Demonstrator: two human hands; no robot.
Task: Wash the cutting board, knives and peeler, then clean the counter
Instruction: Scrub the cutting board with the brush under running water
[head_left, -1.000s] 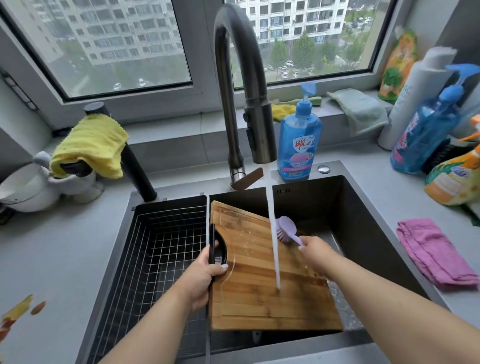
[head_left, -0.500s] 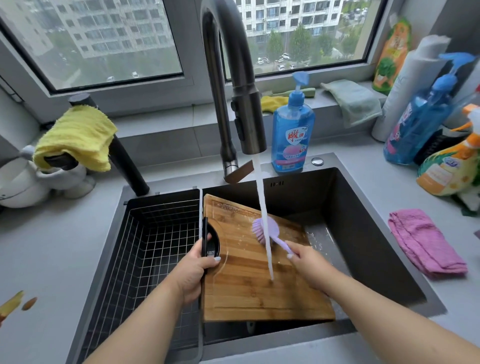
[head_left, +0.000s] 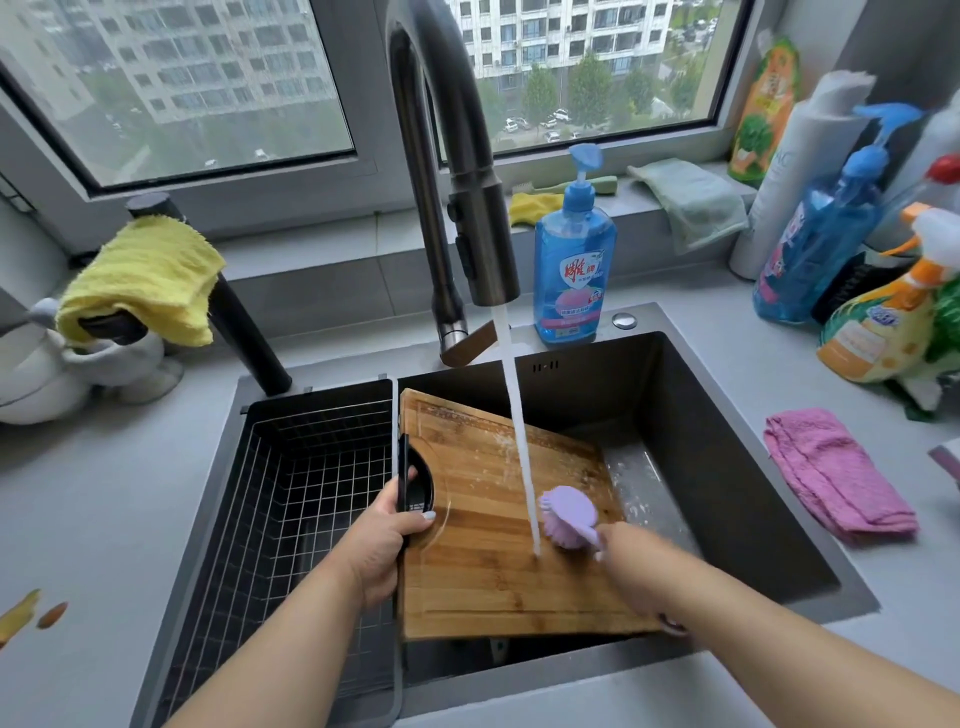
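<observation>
Cutting board lies tilted inside the right basin of the sink, its left edge against the divider beside the wire basket; my left hand grips the board's black handle cut-out at that edge, thumb curled over onto the wood; my right hand holds the handle of the lilac dish brush, fingers wrapped round it (somewhat blurred, exact finger lay unclear); brush head rests bristles-down on the board's right half; water stream from the tap strikes the board just left of the brush; pale residue visible on the board's upper part; blue soap bottle stands on the sink's rear rim; pink cloth on the counter to the right; peel scraps on the counter at far left.
</observation>
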